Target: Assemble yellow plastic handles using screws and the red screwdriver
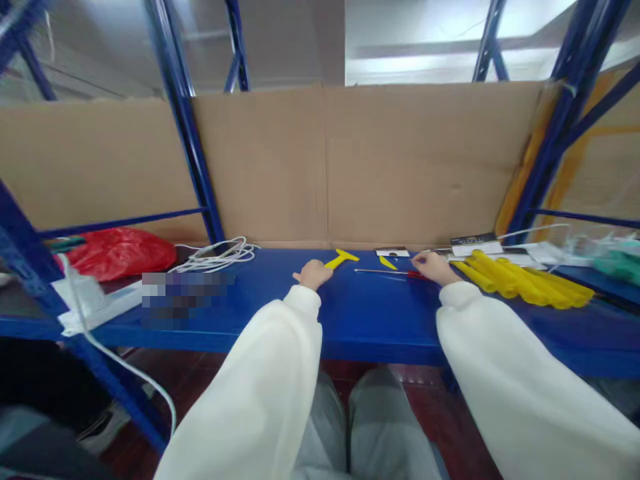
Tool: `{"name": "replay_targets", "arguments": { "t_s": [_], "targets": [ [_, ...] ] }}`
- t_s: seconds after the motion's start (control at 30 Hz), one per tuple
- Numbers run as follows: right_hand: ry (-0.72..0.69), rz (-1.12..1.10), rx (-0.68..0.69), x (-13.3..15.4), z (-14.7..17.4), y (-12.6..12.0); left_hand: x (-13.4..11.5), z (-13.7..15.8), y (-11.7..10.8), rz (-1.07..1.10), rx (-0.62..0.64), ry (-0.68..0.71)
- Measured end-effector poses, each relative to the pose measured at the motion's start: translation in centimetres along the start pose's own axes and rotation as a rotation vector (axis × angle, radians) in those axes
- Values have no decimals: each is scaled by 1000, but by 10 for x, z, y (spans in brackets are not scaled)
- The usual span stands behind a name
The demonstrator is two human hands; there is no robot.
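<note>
My left hand (313, 275) is closed around the stem of a yellow T-shaped piece (344, 256), whose crossbar points away from me. My right hand (434, 267) is closed, fingertips drawn together, above the red handle of a screwdriver (381, 271). What those fingertips pinch, if anything, is too small to make out. The screwdriver's thin shaft points left across the blue shelf (360, 313). Between my hands lies a small flat yellow piece (387, 263), with a black-and-white card (392, 252) just behind it.
Several yellow tube-like pieces (520, 280) lie right of my right hand, near a black-and-white packet (476, 244). At left are a coiled white cable (220, 255), a red plastic bag (123, 253) and a white power strip (107, 307). Cardboard (270, 167) stands behind, between blue posts (187, 127).
</note>
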State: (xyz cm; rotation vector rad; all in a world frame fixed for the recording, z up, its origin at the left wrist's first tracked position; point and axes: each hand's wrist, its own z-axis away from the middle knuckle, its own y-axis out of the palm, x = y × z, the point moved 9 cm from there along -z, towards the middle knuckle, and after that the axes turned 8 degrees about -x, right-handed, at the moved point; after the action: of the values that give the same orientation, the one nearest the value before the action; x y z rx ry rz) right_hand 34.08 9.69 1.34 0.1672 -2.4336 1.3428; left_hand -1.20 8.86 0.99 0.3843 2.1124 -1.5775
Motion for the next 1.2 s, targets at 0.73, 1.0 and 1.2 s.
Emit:
{"name": "replay_targets", "arguments": {
  "t_s": [0.73, 1.0, 1.2],
  "targets": [
    [-36, -25, 110, 7, 4, 9, -24, 6, 18, -25, 66, 298],
    [-37, 104, 90, -4, 2, 7, -23, 1, 17, 24, 21, 272],
    [83, 242, 109, -21, 6, -8, -15, -3, 12, 35, -40, 182]
  ]
}}
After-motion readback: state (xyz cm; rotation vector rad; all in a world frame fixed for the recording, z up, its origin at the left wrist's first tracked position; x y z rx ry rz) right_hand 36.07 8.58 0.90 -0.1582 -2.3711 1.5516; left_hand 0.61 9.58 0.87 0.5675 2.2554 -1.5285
